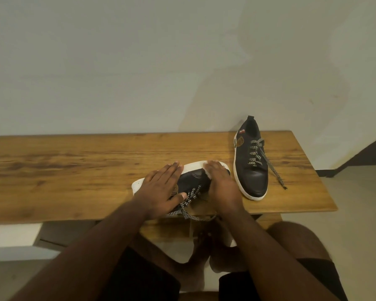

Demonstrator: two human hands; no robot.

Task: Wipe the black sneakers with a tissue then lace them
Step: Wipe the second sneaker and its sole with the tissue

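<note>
Left hand (161,187): fingers straight, palm laid flat over the heel end of the near sneaker (195,181), thumb resting by the laces. Right hand (220,181): fingers extended together, pressing a white tissue (207,170) against the toe part of the same sneaker; only a sliver of tissue shows under the fingers. Near sneaker: black, tipped on its side, white sole (191,167) facing away, black-and-white patterned laces (193,210) trailing over the front edge of the surface (74,170). Second sneaker (251,161): black, white-soled, upright just right of the hands, toe toward the person, one lace end lying loose on the wood beside it. Surface: wood-grain plank top, warm brown, back edge against the wall (139,61). Wall: plain, pale, faintly stained at right. Floor (356,213): light, with a dark skirting strip at far right. Below: the person's bare knees and dark shorts.
</note>
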